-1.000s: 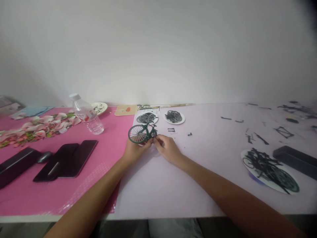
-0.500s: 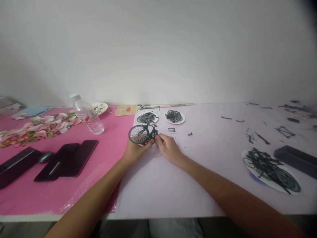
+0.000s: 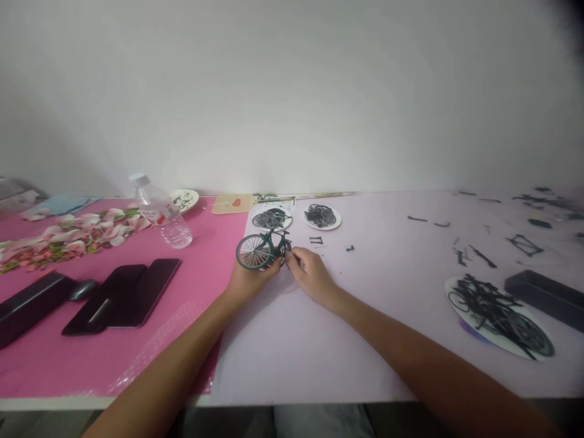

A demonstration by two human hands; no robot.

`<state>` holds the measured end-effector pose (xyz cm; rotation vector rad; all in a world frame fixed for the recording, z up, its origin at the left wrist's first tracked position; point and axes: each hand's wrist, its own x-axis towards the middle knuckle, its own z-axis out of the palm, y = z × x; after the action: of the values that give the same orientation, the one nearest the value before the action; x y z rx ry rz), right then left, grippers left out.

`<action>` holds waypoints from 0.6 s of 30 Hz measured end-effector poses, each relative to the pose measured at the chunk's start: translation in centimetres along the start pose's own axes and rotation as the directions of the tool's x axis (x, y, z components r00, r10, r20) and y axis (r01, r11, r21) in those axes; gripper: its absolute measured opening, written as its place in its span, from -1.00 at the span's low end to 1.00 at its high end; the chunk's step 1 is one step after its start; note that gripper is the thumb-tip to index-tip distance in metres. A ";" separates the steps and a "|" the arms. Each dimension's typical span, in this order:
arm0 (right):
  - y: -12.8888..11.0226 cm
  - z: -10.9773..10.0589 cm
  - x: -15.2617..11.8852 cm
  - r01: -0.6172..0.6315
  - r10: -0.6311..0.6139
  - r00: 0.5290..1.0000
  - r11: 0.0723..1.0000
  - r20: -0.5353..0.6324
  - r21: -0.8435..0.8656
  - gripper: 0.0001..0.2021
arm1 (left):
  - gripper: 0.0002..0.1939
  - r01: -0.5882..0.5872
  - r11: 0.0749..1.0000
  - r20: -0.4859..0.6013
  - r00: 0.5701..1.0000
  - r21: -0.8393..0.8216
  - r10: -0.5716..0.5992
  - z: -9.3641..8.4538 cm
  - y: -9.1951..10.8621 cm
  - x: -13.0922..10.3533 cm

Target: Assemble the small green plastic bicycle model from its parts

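A dark green model bicycle [image 3: 269, 244] is held up over the seam between the pink and white table covers. Its spoked wheel points left. My left hand [image 3: 250, 277] is closed around it from below, partly hidden behind the wheel, with the thumb on the frame. The fingers of my right hand [image 3: 309, 267] pinch the bicycle's right end, and what lies between those fingertips is too small to make out. Behind it stand two white plates, the left plate [image 3: 288, 226] and the right plate [image 3: 337, 225], both bearing dark bicycle parts.
Small black parts [image 3: 316, 241] lie just beyond my right hand. Far right are an oval plate [image 3: 456, 285] of model bicycle parts, a black box [image 3: 547, 292] and scattered pieces. Leftward are a plastic bottle [image 3: 162, 213], phones [image 3: 141, 295], a mouse [image 3: 83, 290] and artificial petals [image 3: 91, 230].
Both hands stay almost in place on the model bicycle. Its wheel has tipped very slightly, and the view has shifted a little.
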<state>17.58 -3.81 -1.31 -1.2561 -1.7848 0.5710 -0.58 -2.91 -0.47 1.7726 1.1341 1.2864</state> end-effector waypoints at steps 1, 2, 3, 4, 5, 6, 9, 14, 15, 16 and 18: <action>0.0 0.0 0.0 -0.008 0.008 1.000 1.000 0.006 0.002 -0.63 | -0.72 0.002 1.000 0.001 1.000 0.005 -0.002 0.0 0.0 0.0; 0.0 -0.1 0.0 -0.017 0.017 1.000 1.000 0.013 0.007 -0.62 | -0.72 0.001 1.000 0.003 1.000 0.015 -0.001 0.0 -0.1 0.0; 0.0 -0.1 0.0 -0.025 0.024 1.000 1.000 0.016 0.015 -0.64 | -0.72 -0.003 1.000 0.003 1.000 0.028 0.003 0.0 -0.1 0.0; -0.1 -0.1 0.0 -0.027 0.027 1.000 0.999 0.014 0.024 -0.67 | -0.71 -0.008 0.999 0.005 1.000 0.041 0.008 0.0 -0.1 -0.1; -0.1 -0.2 -0.1 -0.025 0.024 1.000 0.999 0.008 0.030 -0.72 | -0.71 -0.011 0.999 0.007 1.000 0.051 0.011 -0.1 -0.1 0.0; -0.1 -0.2 -0.1 -0.019 0.019 1.000 0.999 -0.002 0.034 -0.78 | -0.71 -0.014 0.998 0.012 1.000 0.058 0.013 -0.1 -0.1 0.0; -0.1 -0.1 -0.1 0.002 -0.001 1.000 0.999 -0.028 0.033 -0.88 | -0.72 -0.025 0.998 0.015 1.000 0.060 0.025 -0.2 -0.1 0.0; 0.1 0.1 0.0 0.007 -0.007 1.000 1.000 -0.020 0.024 -0.76 | -0.72 -0.018 0.999 -0.001 1.000 0.033 0.018 0.0 -0.4 -0.1; 0.2 0.0 0.0 0.003 -0.003 1.000 1.000 -0.016 0.019 -0.72 | -0.71 -0.017 1.000 -0.010 1.000 0.023 0.017 0.1 -0.4 -0.1; 0.2 0.0 0.0 -0.003 0.004 1.000 1.000 -0.013 0.015 -0.68 | -0.70 -0.017 1.000 -0.019 1.000 0.014 0.018 0.2 -0.5 -0.1; 0.2 0.0 0.1 -0.016 0.016 1.000 1.000 -0.007 0.019 -0.63 | -0.70 -0.023 1.000 -0.032 0.999 0.008 0.023 0.2 -0.6 -0.1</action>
<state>17.72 -3.69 -1.42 -1.2590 -1.7617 0.5905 -0.53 -2.78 -1.11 1.7814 1.1411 1.3306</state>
